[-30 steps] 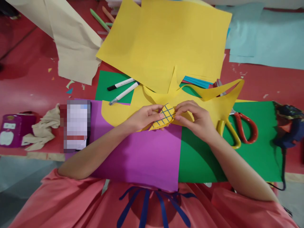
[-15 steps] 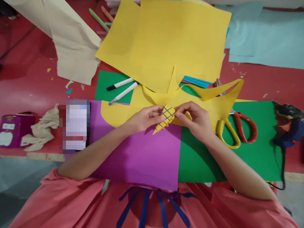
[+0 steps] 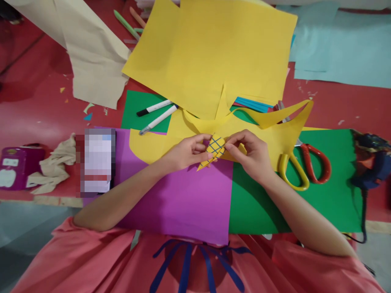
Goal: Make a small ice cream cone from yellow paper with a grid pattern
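A small yellow paper piece [image 3: 214, 149] with a blue grid drawn on it is pinched between both hands. My left hand [image 3: 186, 152] grips its left side with thumb and fingers. Fingertips of my right hand [image 3: 252, 154] hold its upper right corner. The piece is folded narrow, its point aimed down-left over a purple sheet [image 3: 183, 199]. Under the hands lies a cut yellow sheet [image 3: 152, 142] with a curling strip [image 3: 284, 114].
Scissors [image 3: 305, 167] with red and yellow handles lie on a green sheet [image 3: 332, 195] to the right. Two markers [image 3: 157, 114] rest above the purple sheet. A large yellow sheet [image 3: 214, 53], beige paper [image 3: 94, 61], a phone [image 3: 97, 160], cloth [image 3: 55, 165] and glue gun [image 3: 371, 162] surround them.
The gridded piece has been folded narrower and tipped more upright between my fingers. Both hands have stayed in almost the same place.
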`<state>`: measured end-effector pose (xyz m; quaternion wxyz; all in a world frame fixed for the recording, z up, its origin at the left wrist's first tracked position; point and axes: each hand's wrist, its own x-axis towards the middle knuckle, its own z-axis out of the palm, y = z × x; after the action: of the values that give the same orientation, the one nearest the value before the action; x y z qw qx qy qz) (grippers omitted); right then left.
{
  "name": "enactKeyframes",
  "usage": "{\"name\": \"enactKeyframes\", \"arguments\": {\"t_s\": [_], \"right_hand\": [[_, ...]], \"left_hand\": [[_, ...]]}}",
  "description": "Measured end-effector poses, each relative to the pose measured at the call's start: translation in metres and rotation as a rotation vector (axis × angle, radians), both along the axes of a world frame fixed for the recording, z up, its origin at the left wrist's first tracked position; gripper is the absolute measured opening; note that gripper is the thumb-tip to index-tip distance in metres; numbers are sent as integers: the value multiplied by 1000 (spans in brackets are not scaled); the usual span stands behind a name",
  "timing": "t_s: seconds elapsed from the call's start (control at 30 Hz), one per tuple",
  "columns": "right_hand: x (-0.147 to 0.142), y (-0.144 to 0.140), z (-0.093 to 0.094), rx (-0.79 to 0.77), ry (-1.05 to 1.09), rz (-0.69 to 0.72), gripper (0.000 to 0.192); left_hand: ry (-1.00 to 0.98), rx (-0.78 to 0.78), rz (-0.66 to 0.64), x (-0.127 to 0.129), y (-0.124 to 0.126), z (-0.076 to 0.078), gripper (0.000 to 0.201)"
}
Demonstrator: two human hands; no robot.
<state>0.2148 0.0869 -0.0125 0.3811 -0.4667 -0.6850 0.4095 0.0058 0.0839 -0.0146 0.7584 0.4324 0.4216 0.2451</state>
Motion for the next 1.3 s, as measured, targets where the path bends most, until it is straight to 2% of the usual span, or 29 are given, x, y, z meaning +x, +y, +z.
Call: {"name": "enactKeyframes", "arguments": {"t_s": [0.4,0.53,0.63,0.73,0.93,1.1,1.3], "right_hand": [[0,2,-8,6,59,-73,9],[1,3,-8,-6,72,-121,10],[2,3,-8,-5,80,-147,10],[1,3,-10,-15,112,-164,9],[-3,2,-11,-64,183,-198,10],[-4,2,-9,-118,224,-224,11],[-7,1,-7,-159,272,-244,12]], "left_hand": [[14,27,15,0,-2,-5,55],[128,231,15,0,-7,-3,56],[246,397,60,0,-12,0,52],[301,488,113,2,-15,0,42],[280,621,160,1,-15,-7,29],[242,598,202,2,-14,-6,23],[212,514,248,3,-13,-6,27]]}}
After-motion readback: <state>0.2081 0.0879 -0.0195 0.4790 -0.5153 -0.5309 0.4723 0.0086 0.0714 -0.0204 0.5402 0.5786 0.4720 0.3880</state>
